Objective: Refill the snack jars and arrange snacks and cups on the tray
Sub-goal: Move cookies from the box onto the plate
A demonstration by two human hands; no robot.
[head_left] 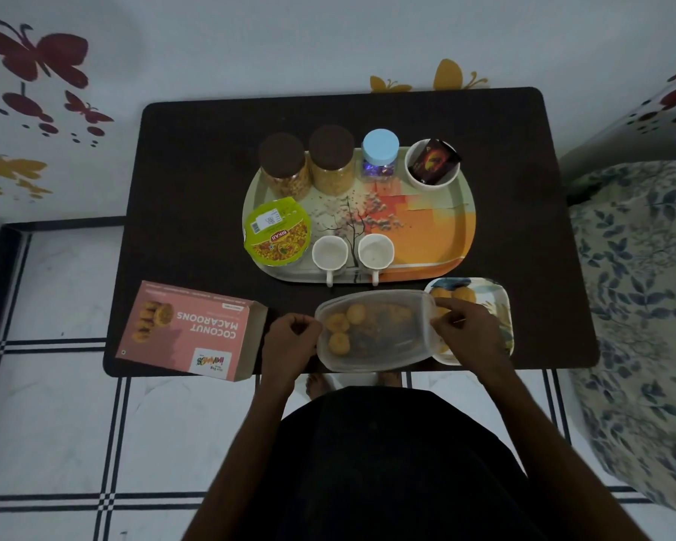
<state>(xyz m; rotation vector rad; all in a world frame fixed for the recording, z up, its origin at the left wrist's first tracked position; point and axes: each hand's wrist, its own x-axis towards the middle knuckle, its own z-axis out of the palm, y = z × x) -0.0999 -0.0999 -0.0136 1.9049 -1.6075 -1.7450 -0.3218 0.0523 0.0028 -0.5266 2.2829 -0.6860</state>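
At the near edge of the dark tabletop (196,158), a clear plastic container (375,329) with a few round macaroons (338,324) inside is held between both hands. The left hand (289,341) has its fingers curled against the container's left rim, and the right hand (467,331) pinches its right rim with curled fingers. Just under and right of that hand sits a small patterned plate (496,302) carrying more macaroons, partly hidden by the hand and the container. To the left, near the edge of the tabletop, lies an opened pink Coconut Macaroons box (188,331). Farther back sits the oval tray (438,228), printed with a tree and orange blocks. Along its far side stand two brown-lidded jars (309,162) of yellowish snacks, a blue-lidded jar (380,156) and a white bowl (432,165) holding a dark packet. On the tray's near side are a green-lidded Bikaji snack cup (278,232) at the left and two white cups (352,253) side by side, handles pointing toward the near rim.
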